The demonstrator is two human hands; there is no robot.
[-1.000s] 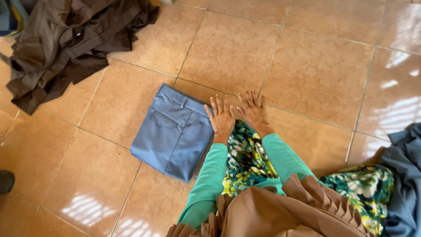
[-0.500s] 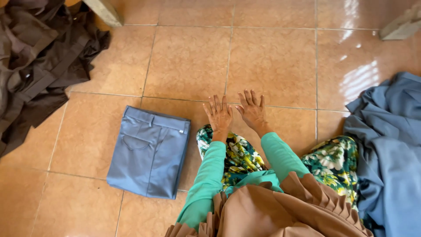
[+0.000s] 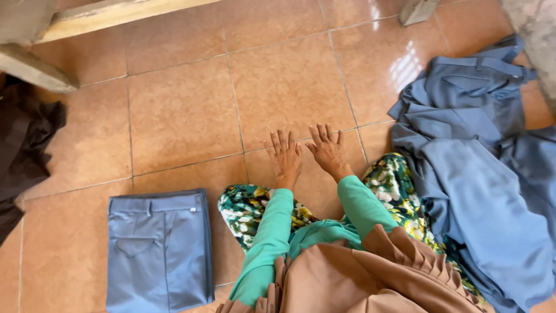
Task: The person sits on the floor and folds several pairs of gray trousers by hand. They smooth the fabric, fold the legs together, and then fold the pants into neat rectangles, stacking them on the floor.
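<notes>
Nearest the camera, at lower left, the folded blue trousers (image 3: 159, 252) lie flat on the tiled floor (image 3: 179, 110) — a neat rectangle whose long axis runs near to far, waistband at the far end and a back pocket facing up. Just right of them a knee in floral fabric (image 3: 246, 211) rests on the tiles. Beyond it, the left hand (image 3: 285, 157) and right hand (image 3: 328, 149) press palm-down on the bare floor, side by side, fingers spread and pointing away — both released, holding nothing, well apart from the folded pair. To the right sprawls a heap of blue garments (image 3: 480, 174); at far left, dark brown clothes (image 3: 26, 150); farthest off, a wooden beam (image 3: 116, 13).
</notes>
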